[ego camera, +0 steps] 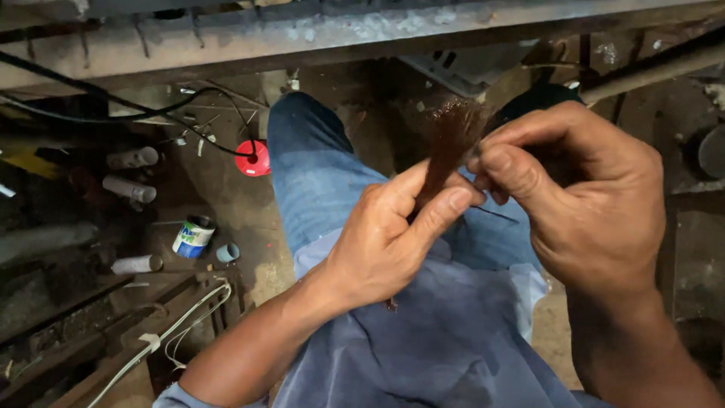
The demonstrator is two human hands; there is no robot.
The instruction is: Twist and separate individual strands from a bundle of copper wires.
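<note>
Bundle of thin copper wire strands [451, 143], reddish brown, held up over the lap between both hands, centre of view. Top end is fanned loose and blurred; lower part runs down into the left hand, and a short dark end pokes out below that hand.

Left hand [385, 242] is closed round the lower part of the bundle, thumb [445, 208] pressed across the front, fingers curled behind. Firm pinch, nothing else in it.

Right hand [581, 196] has thumb and forefinger closed on the strands just above the left thumb, at the right side of the bundle. Other fingers curled in. The two hands are touching or nearly so at the thumbs.

Progress, as a judgement: strands are gathered into one bunch at the grip, but the top is splayed, so the bunch looks only partly tidied or twisted. Can't tell whether a twist is formed under the fingers.

Around: blue jeans [317, 174] and a blue-grey shirt [438, 340] below the hands. On the dirty floor to the left, a red round thing [254, 159] with a black cable [174, 113] running to it, a small tin can [193, 236], grey pipe pieces [132, 159], white wires [181, 325]. A rusty metal beam [340, 34] crosses the top.
</note>
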